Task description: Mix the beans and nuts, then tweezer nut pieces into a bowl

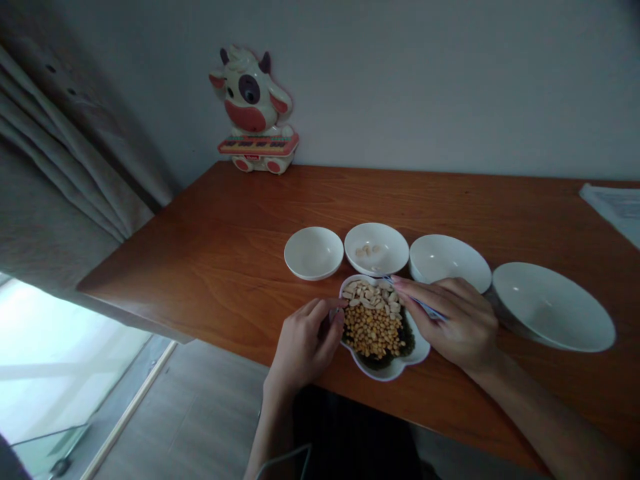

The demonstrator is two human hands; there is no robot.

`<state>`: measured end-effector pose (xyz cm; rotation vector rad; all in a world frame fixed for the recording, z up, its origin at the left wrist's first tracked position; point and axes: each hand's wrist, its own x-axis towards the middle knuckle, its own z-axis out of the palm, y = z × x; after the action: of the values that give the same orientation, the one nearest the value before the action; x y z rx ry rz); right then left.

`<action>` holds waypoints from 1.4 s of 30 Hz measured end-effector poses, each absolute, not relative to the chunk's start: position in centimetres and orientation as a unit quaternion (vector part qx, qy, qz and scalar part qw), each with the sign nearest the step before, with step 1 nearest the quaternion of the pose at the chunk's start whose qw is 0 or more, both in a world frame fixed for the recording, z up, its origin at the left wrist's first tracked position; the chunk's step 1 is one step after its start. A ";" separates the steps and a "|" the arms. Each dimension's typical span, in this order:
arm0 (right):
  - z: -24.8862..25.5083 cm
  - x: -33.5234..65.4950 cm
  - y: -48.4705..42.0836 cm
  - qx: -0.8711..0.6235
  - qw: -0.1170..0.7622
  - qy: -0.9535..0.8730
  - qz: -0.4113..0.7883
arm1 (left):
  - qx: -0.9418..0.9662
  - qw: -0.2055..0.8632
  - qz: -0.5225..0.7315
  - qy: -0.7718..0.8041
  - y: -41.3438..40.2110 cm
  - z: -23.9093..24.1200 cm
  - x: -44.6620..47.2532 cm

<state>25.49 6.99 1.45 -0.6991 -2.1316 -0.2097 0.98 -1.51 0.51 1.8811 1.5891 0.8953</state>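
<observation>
Table [225,233], one, wooden, runs past the right edge of view. One toy cow [253,120] with a keyboard stands at its back left corner; one paper sheet [617,208] at far right is cut off. Four white bowls [313,253] form a row, the third partly hidden by the right hand [457,323]. One lobed white dish [386,375] sits before them, between both hands. The right hand slants in from lower right, thumb and fingers pinching one slim utensil [431,309] over the dish's far right side. The left hand [303,343] curls at its left rim, thumb and forefinger bent; whether they grip it I cannot tell. Yellow kernels [373,330], pale seeds [367,293] and something dark green [409,337] fill the dish, uncountable; a few pale pieces [367,251] lie blurred in the second bowl.
</observation>
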 end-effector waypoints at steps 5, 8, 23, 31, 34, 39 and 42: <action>1.3 25.6 7.0 -0.287 0.431 -0.851 -0.088 | 0.698 0.259 0.319 0.586 -1.6 0.4 0.7; 1.3 25.6 7.0 -0.285 0.434 -0.850 -0.085 | 0.699 0.263 0.323 0.581 -1.8 0.4 0.5; 1.7 25.4 6.8 -0.279 0.443 -0.849 -0.076 | 0.699 0.262 0.319 0.584 -2.2 0.4 0.5; 1.6 24.7 6.2 -0.220 0.434 -0.874 0.008 | 0.705 0.252 0.317 0.582 -2.2 0.2 0.6; 1.6 24.6 6.1 -0.208 0.435 -0.876 0.023 | 0.704 0.251 0.316 0.585 -2.3 0.3 0.6; 1.7 24.9 6.0 -0.192 0.427 -0.883 0.029 | 0.703 0.256 0.316 0.584 -2.3 0.3 0.6; 1.7 25.0 5.9 -0.182 0.419 -0.889 0.025 | 0.705 0.255 0.316 0.581 -2.3 0.3 0.6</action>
<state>24.95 5.91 1.73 -0.4572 -2.2303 0.0619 0.56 -2.27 0.25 1.9141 1.5785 0.8593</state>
